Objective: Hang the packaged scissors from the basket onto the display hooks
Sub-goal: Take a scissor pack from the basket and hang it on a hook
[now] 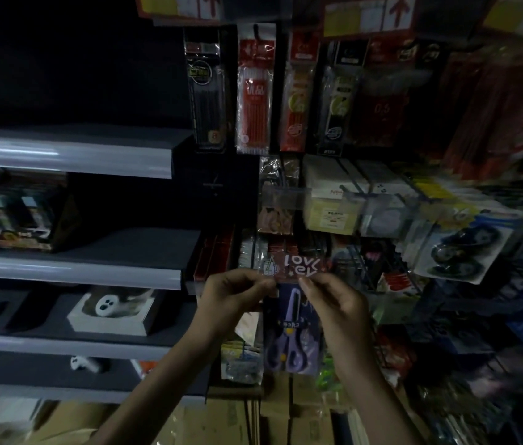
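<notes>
A dim shop aisle. Grey shelves (70, 155) run along the left, and a crowded display rack (362, 261) fills the right, with packs of pens (253, 91) hanging along its top edge. Cardboard boxes (221, 419) sit below.

In front of the rack's lower middle, a person holds up a pack of scissors (292, 335) by its printed top card. The left hand (237, 293) pinches the card's left end and the right hand (334, 303) pinches its right end, fingers curled in on both. The purple scissors hang straight down inside the pack, between the wrists. The basket is not in view.

The step appears to be bringing the pack to a hook. Neither a free hook nor the hanging hole in the card can be made out in this light. To do it well, keep the card level and taut between both pinches, find the hook's tip first, centre the hole on it, and slide the pack back along the hook. Let go only once the hook carries the weight, as neighbouring packs hang close and could snag.
</notes>
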Tool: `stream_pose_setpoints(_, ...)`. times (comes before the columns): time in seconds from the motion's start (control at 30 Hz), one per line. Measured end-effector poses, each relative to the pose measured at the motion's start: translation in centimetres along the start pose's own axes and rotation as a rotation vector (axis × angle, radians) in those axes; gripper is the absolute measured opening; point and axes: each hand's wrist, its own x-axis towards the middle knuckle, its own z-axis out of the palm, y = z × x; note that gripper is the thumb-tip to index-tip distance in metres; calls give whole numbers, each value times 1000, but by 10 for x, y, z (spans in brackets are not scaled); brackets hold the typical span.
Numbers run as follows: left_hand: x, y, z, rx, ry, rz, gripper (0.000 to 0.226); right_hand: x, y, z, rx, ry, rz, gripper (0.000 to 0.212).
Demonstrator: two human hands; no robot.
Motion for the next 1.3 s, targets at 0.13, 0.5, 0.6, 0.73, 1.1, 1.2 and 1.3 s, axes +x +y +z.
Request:
stream_pose_setpoints(0.13, 6, -6, -2, 159, -18, 38, 20, 5, 12, -3, -44, 2, 2, 8)
stream_pose_setpoints(0.5, 78, 23, -1, 156, 147, 88, 43, 12, 50, -19, -155, 180, 32, 12)
stream_pose_setpoints(0.6, 94, 35, 5, 110, 143, 69, 44, 13, 54, -21, -150, 194, 53, 7)
stream_pose_setpoints(0.73, 87, 40, 10, 117, 115, 105, 13, 12, 57, -22, -157, 187, 46, 8)
stream_pose_setpoints(1.1, 67, 71, 12, 327, 132, 473, 31, 25, 48, -13, -141, 143, 85, 5)
stream_pose_setpoints(1.2, 69, 75, 4, 806, 180, 686, 47, 30, 45, -9, -156, 161, 80, 7)
stream_pose_setpoints(1.3, 73, 66, -7, 1225, 177, 810, 56, 36, 39, -5, -152, 144, 32, 14)
